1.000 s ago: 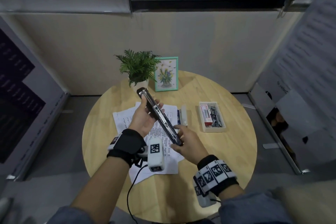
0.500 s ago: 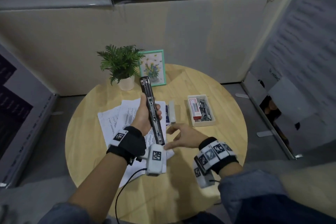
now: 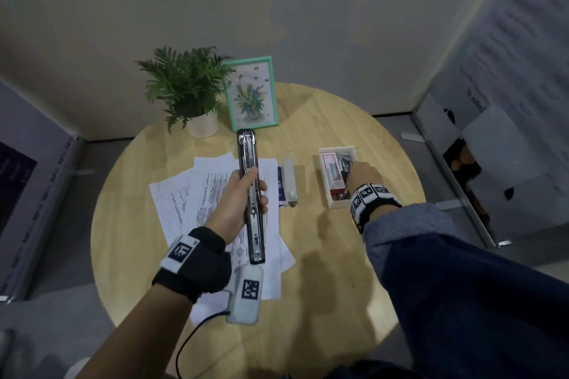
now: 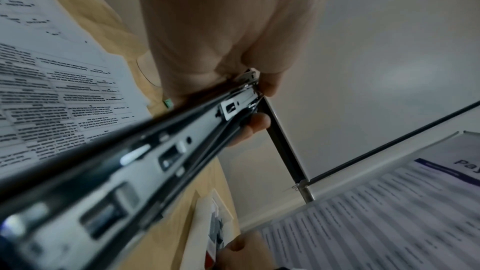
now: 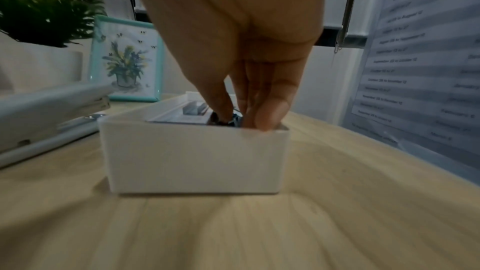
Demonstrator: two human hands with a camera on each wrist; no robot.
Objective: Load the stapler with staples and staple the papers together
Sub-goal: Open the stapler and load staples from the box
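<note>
Above the scattered white printed papers (image 3: 215,194), nearest the person, the left hand (image 3: 237,203) grips one long black-and-chrome metal stapler (image 3: 251,194), opened flat and, I judge, not yet loaded; right of the papers, one pale grey stapler (image 3: 290,181) lies idle; farther right, the right hand (image 3: 363,177) reaches into one white rectangular tray (image 3: 334,203) of staples (image 5: 194,109), grasp unclear; stapling remains.

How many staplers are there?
2: the black stapler is gripped in the left hand over the papers; the white stapler lies on the table beside them.
</note>
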